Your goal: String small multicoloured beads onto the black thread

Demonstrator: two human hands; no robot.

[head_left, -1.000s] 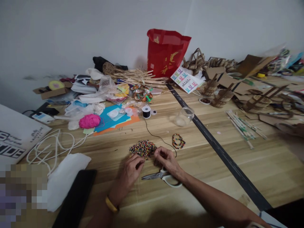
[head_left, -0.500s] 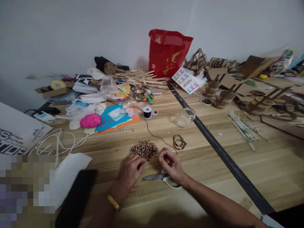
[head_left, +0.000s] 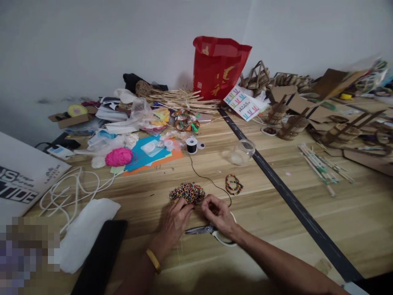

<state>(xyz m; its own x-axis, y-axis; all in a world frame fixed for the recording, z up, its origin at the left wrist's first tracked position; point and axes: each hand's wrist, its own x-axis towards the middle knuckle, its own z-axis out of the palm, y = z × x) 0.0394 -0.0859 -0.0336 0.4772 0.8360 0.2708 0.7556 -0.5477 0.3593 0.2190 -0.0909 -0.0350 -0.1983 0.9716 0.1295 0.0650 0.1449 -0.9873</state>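
A pile of small multicoloured beads [head_left: 187, 192] lies on the wooden table [head_left: 276, 213]. My left hand [head_left: 173, 221] rests just below the pile, its fingertips pinched at the pile's near edge. My right hand [head_left: 218, 215] is close beside it, fingers pinched on a thin black cord [head_left: 204, 177] that runs back to a black spool [head_left: 191, 145]. What the left fingertips hold is too small to tell. Scissors [head_left: 211, 233] with white handles lie under my right hand. Two finished bead bracelets [head_left: 233, 184] sit to the right of the pile.
A clear glass jar [head_left: 242, 151] lies on its side behind the bracelets. A pink yarn ball [head_left: 118, 157], coloured paper [head_left: 147, 153], a red bag [head_left: 218, 67], straw sticks [head_left: 181, 99], cardboard models [head_left: 334, 131], white cord [head_left: 67, 188] and a black phone [head_left: 100, 256] surround the work spot.
My two hands have drawn closer together at the near edge of the bead pile. The camera view has shifted slightly.
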